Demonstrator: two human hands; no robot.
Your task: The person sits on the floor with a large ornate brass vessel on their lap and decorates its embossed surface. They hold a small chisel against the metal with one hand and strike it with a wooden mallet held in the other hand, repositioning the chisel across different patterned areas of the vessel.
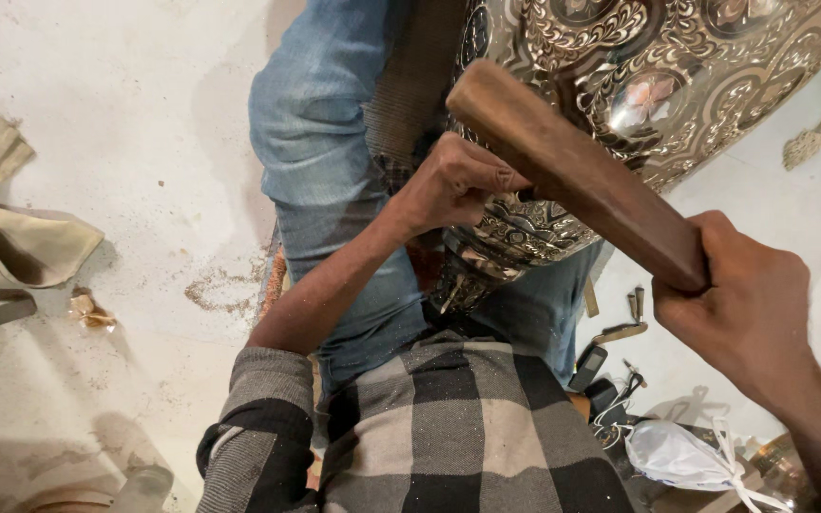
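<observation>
Pale, dusty concrete floor (125,142) is seen on both sides of a seated person whose blue-jeaned legs (320,152) stretch toward the far edge and whose grey-and-black checked shirt (458,427) fills the near middle. A large engraved metal plate (677,76), shiny and covered with floral scrollwork, is propped on the lap, its rim reaching from the far right down to the knees. A wooden mallet (572,171) is gripped at its near, lower-right end by the right hand (748,309), whose fingers are wrapped tightly around the handle. The long axis of the mallet runs diagonally, from near right to far left, with its blunt head end pointing up-left over the plate. The left hand (453,180) is closed into a narrow pinch against the plate, just under the mallet's head; whatever small tool is held there cannot be made out. Folded tan cloth (11,237) is lying at the left edge. A white plastic bag (681,456) and several small dark tools (610,356) are scattered on the floor at the near right.
</observation>
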